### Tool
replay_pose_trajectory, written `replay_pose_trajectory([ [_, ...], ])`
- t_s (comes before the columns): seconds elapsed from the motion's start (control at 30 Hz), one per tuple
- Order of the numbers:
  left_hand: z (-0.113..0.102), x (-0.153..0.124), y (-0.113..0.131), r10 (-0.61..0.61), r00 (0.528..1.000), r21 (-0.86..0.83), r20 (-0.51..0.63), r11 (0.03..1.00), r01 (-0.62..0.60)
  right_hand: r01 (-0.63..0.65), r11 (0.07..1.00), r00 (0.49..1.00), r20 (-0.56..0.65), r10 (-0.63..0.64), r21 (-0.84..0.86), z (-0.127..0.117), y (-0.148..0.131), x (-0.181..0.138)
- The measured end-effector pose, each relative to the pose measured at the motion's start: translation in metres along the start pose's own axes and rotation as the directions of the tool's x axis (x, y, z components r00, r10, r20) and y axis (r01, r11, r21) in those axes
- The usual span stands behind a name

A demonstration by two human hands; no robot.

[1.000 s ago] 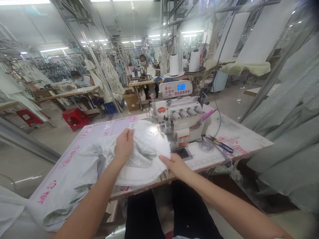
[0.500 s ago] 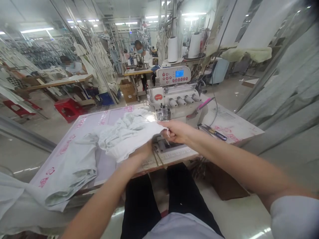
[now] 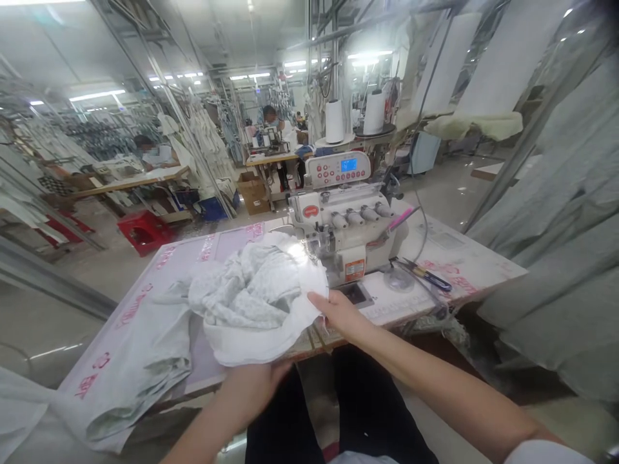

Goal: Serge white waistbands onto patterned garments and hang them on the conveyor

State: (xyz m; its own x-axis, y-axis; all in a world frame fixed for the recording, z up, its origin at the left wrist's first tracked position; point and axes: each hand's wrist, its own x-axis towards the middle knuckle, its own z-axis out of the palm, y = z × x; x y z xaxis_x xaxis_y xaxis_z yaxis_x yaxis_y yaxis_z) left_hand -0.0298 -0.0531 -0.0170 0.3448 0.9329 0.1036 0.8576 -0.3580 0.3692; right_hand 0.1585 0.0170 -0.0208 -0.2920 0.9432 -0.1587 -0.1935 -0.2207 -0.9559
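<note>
A bunched pale garment (image 3: 251,277) with a white band along its near edge lies at the sewing head of an overlock machine (image 3: 338,212). My right hand (image 3: 338,312) is closed on the band's right end, thumb on top, just in front of the machine. Below the garment's near edge is my left hand (image 3: 254,386), touching the band from underneath. Its fingers are mostly hidden by the cloth, so their grip does not show. The machine's lamp lights the cloth beside the needle area.
Another pale cloth piece (image 3: 149,367) hangs over the table's (image 3: 130,309) left front edge. Thread snips (image 3: 428,276) lie right of the machine. Behind it stand white thread cones (image 3: 334,121). A red stool (image 3: 142,231) is on the floor at left. Co-workers sit at machines farther back.
Both hands have come down toward me, drawing the band's edge with them. The garment now lies more open, and the machine's front plate is uncovered. The whole view has also shifted slightly.
</note>
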Motion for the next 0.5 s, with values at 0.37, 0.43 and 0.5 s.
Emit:
replay_pose_trajectory([
  [0.37, -0.001, 0.072, 0.03, -0.228, 0.972, -0.663, 0.059, 0.719, 0.209, -0.062, 0.998, 0.998, -0.015, 0.061, -0.03, -0.005, -0.014, 0.015],
  [0.43, 0.004, 0.066, 0.03, -0.252, 0.965, -0.695, 0.07, 0.681, 0.229, -0.063, 0.997, 0.998, -0.015, 0.063, -0.033, -0.007, -0.017, 0.016],
  [0.5, 0.002, 0.042, 0.036, -0.179, 0.977, -0.608, 0.116, 0.765, 0.213, -0.052, 0.998, 0.999, -0.004, 0.051, -0.028, -0.009, -0.015, 0.012],
])
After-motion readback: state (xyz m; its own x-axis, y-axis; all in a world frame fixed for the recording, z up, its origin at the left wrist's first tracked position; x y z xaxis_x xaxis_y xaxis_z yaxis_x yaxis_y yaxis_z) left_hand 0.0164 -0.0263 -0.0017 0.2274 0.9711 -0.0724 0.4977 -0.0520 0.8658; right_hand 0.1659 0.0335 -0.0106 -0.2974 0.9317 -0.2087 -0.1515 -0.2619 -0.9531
